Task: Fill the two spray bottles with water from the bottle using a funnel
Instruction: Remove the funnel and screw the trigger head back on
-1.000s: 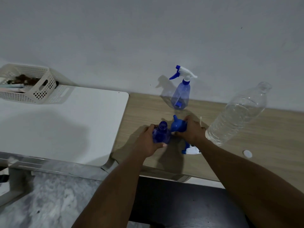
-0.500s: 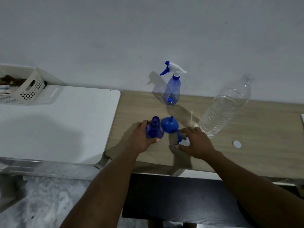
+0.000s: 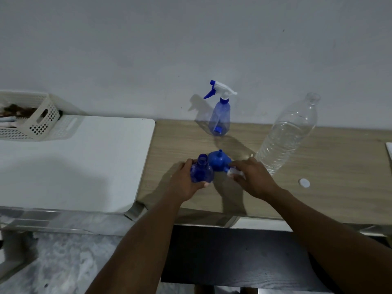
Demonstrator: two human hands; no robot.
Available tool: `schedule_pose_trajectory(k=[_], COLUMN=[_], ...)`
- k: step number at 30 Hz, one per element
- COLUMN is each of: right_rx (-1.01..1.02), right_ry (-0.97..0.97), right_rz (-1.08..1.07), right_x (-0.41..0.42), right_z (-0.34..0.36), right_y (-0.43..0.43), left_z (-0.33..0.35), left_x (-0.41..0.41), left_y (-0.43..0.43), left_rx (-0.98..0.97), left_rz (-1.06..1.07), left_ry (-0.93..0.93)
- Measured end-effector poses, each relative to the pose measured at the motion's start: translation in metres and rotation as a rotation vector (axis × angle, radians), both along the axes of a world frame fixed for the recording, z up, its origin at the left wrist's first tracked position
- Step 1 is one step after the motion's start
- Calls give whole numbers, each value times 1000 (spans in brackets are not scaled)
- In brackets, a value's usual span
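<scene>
Left hand [image 3: 186,183] grips the open bottle [image 3: 201,171] by the funnel [image 3: 218,161]; right hand [image 3: 252,179] pinches the sprayer [image 3: 234,172].

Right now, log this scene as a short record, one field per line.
near spray bottle: uncapped, upright on the wooden table, held by the left hand
funnel: blue, upside down on the table, beside the near bottle
right hand: on the removed spray head; grip unclear
far spray bottle: trigger head on, by the wall
water bottle: open, partly full, upright
white cap: lying on the table, right of the hands
basket: on the white table, far left
</scene>
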State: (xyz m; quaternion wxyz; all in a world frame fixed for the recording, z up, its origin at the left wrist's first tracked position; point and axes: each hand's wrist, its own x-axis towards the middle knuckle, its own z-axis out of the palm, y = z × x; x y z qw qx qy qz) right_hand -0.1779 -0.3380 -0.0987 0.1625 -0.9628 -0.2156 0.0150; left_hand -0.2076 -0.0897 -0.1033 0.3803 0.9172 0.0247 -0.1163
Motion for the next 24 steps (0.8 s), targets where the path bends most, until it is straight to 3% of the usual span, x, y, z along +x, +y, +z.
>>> schedule_pose_trajectory(k=[4,10,24], right_rx=[60,25,88], right_ry=[-94,-16,-62], right_rz=[1,33,126], right_x=[29,50,43], right_z=[57,142,173], right_y=[13,33,65], left_z=[-4,-6,-18], left_x=[-2,0,7], left_y=[-3,-5,-3], left_rx=[23,2,22], left_rz=[-14,9,12], left_ry=[-1,21,53])
